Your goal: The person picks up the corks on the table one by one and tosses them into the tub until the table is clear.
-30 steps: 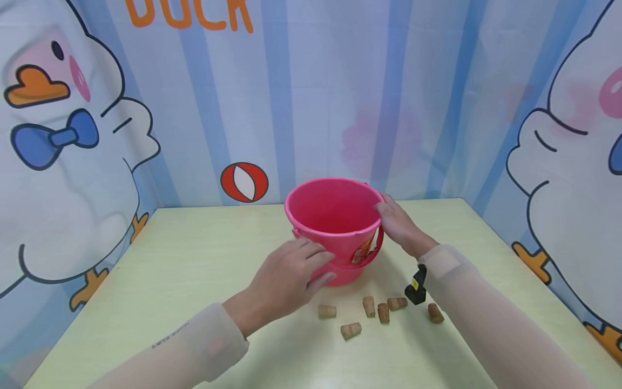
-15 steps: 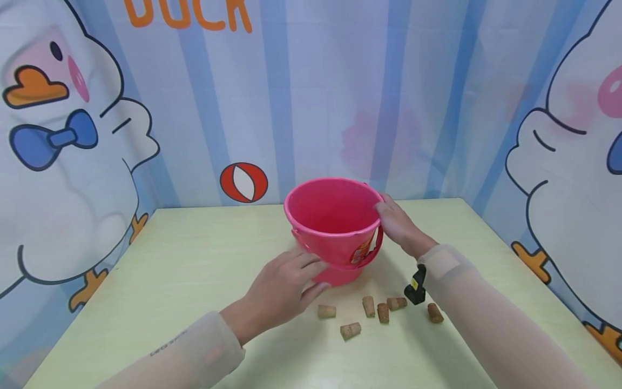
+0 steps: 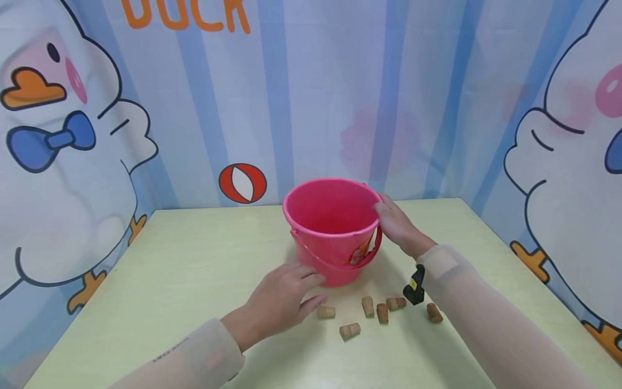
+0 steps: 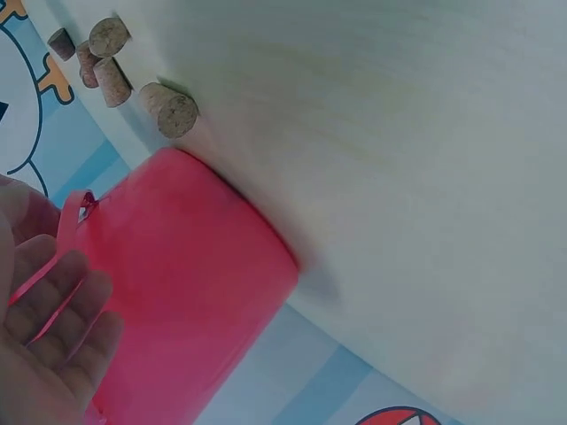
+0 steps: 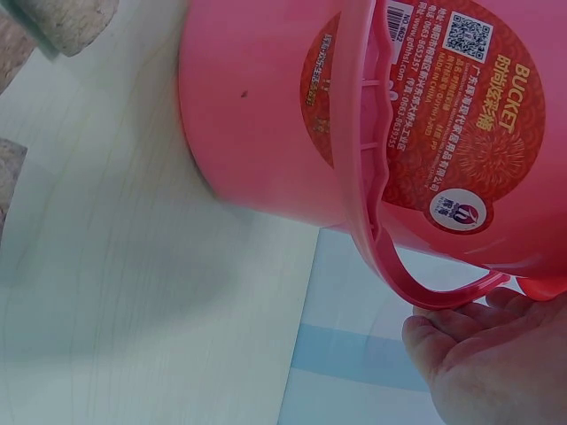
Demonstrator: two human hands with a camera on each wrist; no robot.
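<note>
A pink bucket [image 3: 320, 251] stands upright on the table, its handle [image 5: 363, 159] hanging down the front and a red label facing right. My right hand [image 3: 399, 226] holds the bucket's rim at the right; some of its fingers are hidden behind the bucket. Low in front of the bucket, my left hand [image 3: 279, 300] hovers with loosely bent fingers and nothing in them. Its thumb tip is close to a pale cork [image 3: 326, 312]; whether they touch I cannot tell. Several more corks lie nearby, among them a two-tone cork [image 3: 350, 331] and a darker cork [image 3: 382, 313].
The pale wooden table [image 3: 194, 259] ends against a striped curtain [image 3: 330, 97] with printed ducks. One brown cork [image 3: 434, 313] lies apart, beside the right forearm. A black device [image 3: 414, 286] is strapped at the right wrist.
My left hand has come away from the bucket's side, moving down and slightly left toward the pale cork. The right hand, the bucket and the corks keep their places.
</note>
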